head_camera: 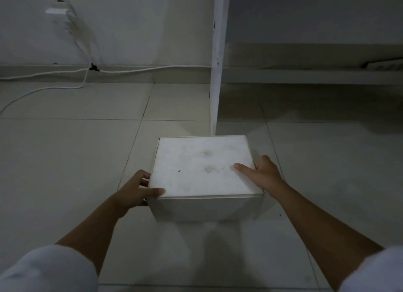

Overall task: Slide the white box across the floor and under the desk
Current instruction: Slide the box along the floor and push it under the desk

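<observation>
A square white box (196, 169) with a smudged lid sits on the tiled floor, just in front of the desk's white side panel (218, 73). My left hand (137, 189) grips its left side, thumb resting on the lid's near corner. My right hand (261, 174) holds the right side, thumb laid across the lid. The box's far edge lies level with the foot of the panel. The dark space under the desk opens to the right of the panel.
White cables (54, 82) trail along the floor and skirting at the left, running up to a wall socket (58, 10). A low white rail (316, 75) runs along the back under the desk. Pale floor tiles (65, 160) spread around the box.
</observation>
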Demonstrator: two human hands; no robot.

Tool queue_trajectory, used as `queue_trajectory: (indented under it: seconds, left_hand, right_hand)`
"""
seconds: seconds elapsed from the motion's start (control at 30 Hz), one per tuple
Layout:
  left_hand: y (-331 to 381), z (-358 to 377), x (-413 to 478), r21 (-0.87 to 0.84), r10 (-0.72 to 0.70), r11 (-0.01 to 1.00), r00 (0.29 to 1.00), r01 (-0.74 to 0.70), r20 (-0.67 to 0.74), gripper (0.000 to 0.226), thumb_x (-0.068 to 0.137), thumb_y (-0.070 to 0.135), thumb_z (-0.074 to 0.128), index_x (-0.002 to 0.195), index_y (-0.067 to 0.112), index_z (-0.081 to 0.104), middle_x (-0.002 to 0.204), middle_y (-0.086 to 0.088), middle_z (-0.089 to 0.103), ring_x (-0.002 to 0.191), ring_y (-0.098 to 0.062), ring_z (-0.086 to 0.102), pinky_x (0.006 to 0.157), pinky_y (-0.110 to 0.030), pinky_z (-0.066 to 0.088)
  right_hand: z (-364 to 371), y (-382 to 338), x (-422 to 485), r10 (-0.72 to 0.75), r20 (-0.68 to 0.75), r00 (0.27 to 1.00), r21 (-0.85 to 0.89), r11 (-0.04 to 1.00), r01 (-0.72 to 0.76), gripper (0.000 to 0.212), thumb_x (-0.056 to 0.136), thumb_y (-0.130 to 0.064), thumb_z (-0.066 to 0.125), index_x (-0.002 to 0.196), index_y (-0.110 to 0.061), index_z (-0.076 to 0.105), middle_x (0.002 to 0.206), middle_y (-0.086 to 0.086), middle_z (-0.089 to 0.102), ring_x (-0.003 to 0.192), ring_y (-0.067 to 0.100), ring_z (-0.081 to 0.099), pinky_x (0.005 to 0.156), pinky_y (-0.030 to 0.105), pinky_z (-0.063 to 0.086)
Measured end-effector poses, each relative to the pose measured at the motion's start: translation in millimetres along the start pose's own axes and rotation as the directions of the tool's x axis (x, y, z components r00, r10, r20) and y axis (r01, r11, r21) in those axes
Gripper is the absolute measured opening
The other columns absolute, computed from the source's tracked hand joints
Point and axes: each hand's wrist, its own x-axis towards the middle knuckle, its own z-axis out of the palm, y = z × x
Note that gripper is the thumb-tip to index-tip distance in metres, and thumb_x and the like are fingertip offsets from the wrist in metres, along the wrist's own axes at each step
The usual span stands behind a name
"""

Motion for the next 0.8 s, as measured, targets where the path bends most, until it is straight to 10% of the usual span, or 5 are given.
queue_trajectory:
  seconds: [0.8]
  left_hand:
    - [58, 191, 43, -0.034, 0.11, 0.993, 0.992, -0.112, -0.061, 0.052, 0.075, 0.015, 0.078, 0.114, 0.005, 0.045, 0.097, 0.0, 0.053, 0.096, -0.024, 0.055, 0.086, -0.044, 0.054]
  right_hand:
    - [-114, 104, 76, 0.1, -0.215, 0.972, 0.228, 0.972, -0.05, 0.067, 0.062, -0.044, 0.082, 0.102, -0.007, 0.042, 0.093, 0.001, 0.05, 0.088, 0.022, 0.054, 0.071, 0.03, 0.043]
